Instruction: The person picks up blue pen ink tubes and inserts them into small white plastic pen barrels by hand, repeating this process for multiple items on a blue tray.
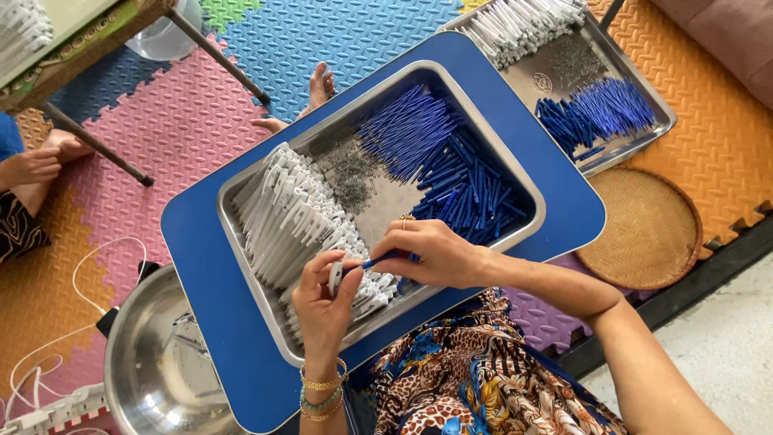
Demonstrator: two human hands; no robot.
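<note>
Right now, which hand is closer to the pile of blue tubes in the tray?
Right. The right hand rests at the near edge of the blue tubes, pinching one. The left hand sits farther off, over the white pen parts, holding a white piece.

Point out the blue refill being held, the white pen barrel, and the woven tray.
blue refill (377, 261), head view, bare shaft between the hands
white pen barrel (336, 275), head view, top end
woven tray (644, 229), head view, centre
</note>
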